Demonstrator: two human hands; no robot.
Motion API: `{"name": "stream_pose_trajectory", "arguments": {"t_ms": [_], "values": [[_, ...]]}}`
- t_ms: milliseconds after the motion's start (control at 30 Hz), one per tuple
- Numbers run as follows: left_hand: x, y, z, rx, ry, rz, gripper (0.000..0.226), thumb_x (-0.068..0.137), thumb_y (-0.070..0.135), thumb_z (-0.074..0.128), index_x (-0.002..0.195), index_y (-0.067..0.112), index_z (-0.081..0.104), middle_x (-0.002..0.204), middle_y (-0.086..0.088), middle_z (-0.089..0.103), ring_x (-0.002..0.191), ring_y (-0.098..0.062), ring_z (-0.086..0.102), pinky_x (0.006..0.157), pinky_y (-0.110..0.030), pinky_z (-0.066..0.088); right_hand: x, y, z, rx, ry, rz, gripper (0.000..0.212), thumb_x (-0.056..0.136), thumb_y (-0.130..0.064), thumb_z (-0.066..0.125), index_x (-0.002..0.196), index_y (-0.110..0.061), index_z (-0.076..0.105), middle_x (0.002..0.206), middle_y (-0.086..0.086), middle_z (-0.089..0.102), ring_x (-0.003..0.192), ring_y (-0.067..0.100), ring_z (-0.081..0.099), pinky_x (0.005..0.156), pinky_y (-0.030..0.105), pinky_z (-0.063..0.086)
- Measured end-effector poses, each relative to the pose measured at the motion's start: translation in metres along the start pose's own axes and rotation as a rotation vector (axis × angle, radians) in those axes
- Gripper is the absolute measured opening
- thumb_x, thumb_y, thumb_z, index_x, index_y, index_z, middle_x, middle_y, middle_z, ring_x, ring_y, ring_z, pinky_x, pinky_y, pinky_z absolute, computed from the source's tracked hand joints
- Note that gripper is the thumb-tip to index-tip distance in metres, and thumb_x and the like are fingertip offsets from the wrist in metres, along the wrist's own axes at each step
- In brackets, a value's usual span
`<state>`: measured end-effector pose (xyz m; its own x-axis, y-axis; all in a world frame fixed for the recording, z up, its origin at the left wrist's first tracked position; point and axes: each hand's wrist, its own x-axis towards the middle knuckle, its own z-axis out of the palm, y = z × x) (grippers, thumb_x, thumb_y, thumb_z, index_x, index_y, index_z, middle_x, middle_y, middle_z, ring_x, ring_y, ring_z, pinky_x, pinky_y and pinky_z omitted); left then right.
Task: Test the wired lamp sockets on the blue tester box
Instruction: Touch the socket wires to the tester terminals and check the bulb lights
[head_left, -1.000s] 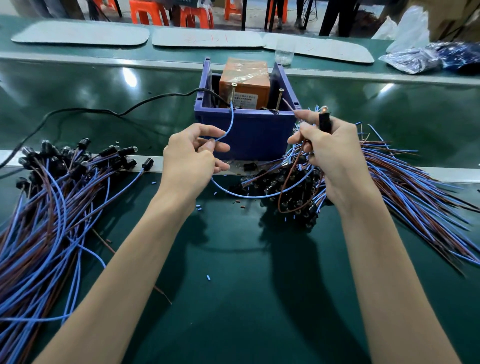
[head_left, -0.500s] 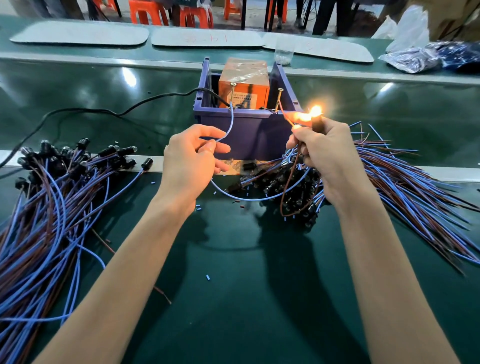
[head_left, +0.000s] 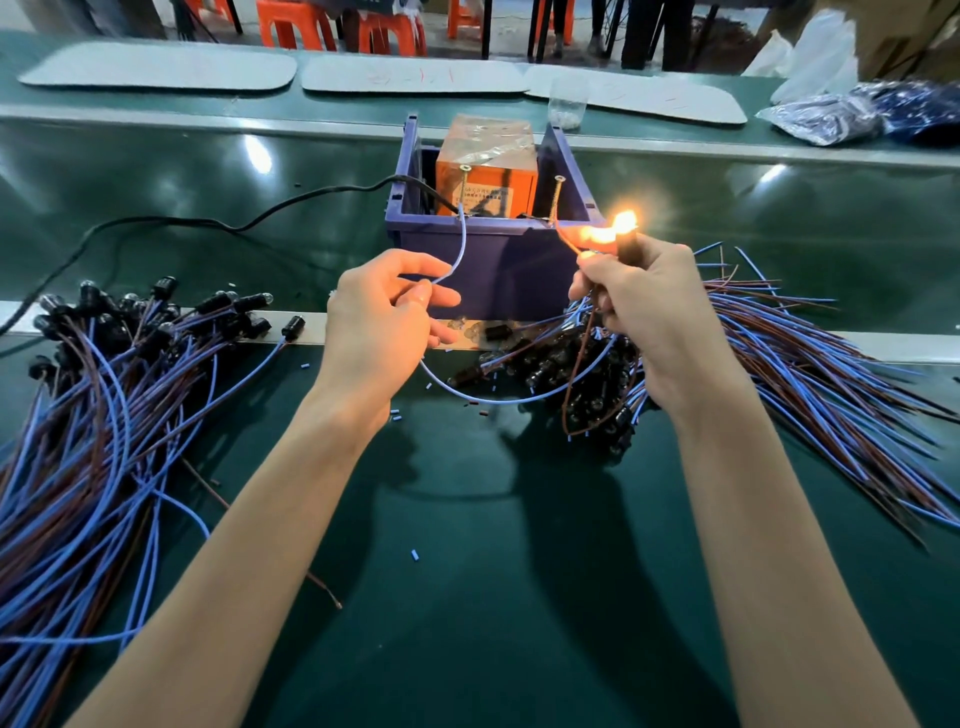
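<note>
The blue tester box stands at the table's middle, with an orange block inside and two upright screws at its front rim. My left hand pinches a blue wire whose end touches the left screw. My right hand grips a black lamp socket and presses its brown wire against the right screw. The socket's bulb glows bright orange. A pile of wired sockets lies under my right hand.
A second heap of wired sockets covers the left of the green table. A black power cord runs left from the box. Blue and brown wires fan out to the right. A clear cup and plastic bags sit at the back.
One second ago the bulb in my right hand was dark. It lit half a second ago and still glows. Both hands have kept their places.
</note>
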<state>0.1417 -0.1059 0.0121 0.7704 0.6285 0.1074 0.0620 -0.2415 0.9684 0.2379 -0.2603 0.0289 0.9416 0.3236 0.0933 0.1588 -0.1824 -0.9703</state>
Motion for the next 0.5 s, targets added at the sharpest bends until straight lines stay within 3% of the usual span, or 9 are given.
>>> {"name": "stream_pose_trajectory", "arguments": {"t_ms": [133, 300, 400, 500], "values": [[0.0010, -0.0012, 0.0002, -0.034, 0.000, -0.024, 0.034, 0.098, -0.001, 0.041, 0.086, 0.024, 0.061, 0.078, 0.003, 0.066, 0.043, -0.002, 0.059, 0.049, -0.012, 0.046, -0.0015, -0.0028, -0.0010, 0.016, -0.055, -0.012, 0.029, 0.095, -0.007, 0.049, 0.090, -0.027, 0.069, 0.051, -0.012, 0.060, 0.050, -0.007, 0.049, 0.063, 0.018, 0.031], [0.0011, -0.0013, 0.0002, -0.037, 0.007, -0.029, 0.034, 0.098, -0.001, 0.042, 0.086, 0.023, 0.061, 0.078, 0.003, 0.066, 0.043, -0.002, 0.059, 0.049, -0.013, 0.047, 0.0000, -0.0010, 0.0000, 0.030, 0.050, 0.033, 0.027, 0.093, -0.007, 0.051, 0.078, -0.023, 0.067, 0.055, -0.013, 0.065, 0.055, -0.004, 0.049, 0.065, 0.017, 0.035], [0.0012, -0.0011, -0.0002, -0.028, 0.006, -0.020, 0.034, 0.098, -0.002, 0.042, 0.085, 0.024, 0.061, 0.077, 0.004, 0.066, 0.043, -0.002, 0.059, 0.049, -0.012, 0.046, 0.0013, 0.0009, -0.0008, 0.061, 0.112, 0.035, 0.020, 0.093, -0.008, 0.053, 0.087, -0.022, 0.065, 0.056, -0.011, 0.067, 0.051, -0.001, 0.047, 0.058, 0.013, 0.040], [0.0009, -0.0008, -0.0004, 0.007, 0.002, -0.003, 0.034, 0.098, 0.000, 0.042, 0.087, 0.026, 0.061, 0.076, 0.008, 0.066, 0.044, -0.002, 0.061, 0.049, -0.011, 0.046, 0.0022, 0.0019, -0.0007, 0.060, 0.149, 0.012, 0.020, 0.092, -0.008, 0.054, 0.081, -0.021, 0.064, 0.056, -0.010, 0.067, 0.049, 0.000, 0.048, 0.062, 0.017, 0.043]]}}
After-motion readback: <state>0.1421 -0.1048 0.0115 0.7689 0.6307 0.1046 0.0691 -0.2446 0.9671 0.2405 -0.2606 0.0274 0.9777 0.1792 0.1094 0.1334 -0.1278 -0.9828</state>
